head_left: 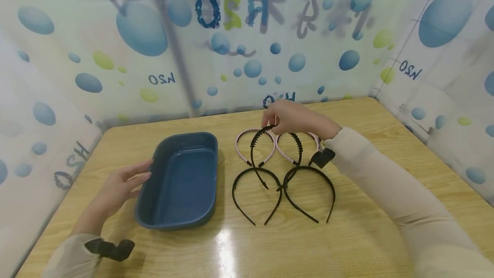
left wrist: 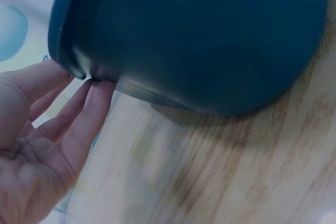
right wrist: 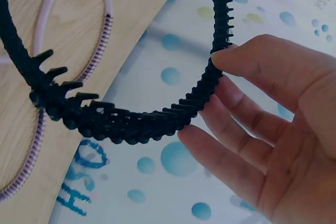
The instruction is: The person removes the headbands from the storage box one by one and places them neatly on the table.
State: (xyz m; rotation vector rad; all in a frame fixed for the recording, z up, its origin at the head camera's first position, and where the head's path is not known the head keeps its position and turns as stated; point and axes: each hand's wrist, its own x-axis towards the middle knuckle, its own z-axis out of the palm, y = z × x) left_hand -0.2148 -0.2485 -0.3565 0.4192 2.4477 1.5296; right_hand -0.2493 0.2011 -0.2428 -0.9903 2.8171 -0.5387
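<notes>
My right hand (head_left: pixel 291 117) pinches a black toothed headband (right wrist: pixel 131 129) at its curved top, thumb on one side and fingers on the other. Its two ends point down over the other headbands on the table. Behind it lie a left pink headband (head_left: pixel 237 146) and a right pink headband (head_left: pixel 284 155), both partly covered in the head view. Closer to me are two more black headbands, one left (head_left: pixel 233 192) and one right (head_left: pixel 334 192). Fingertips of my left hand (head_left: pixel 115 190) touch the outer left side of a dark blue rectangular basin (head_left: pixel 216 170), fingers extended.
The wooden table (head_left: pixel 262 252) meets a patterned sheet (head_left: pixel 247 67) with blue and green dots at its back and sides. The basin's inside is bare, and it stands left of the headbands. A black strap mount (head_left: pixel 109 249) sits on my left wrist.
</notes>
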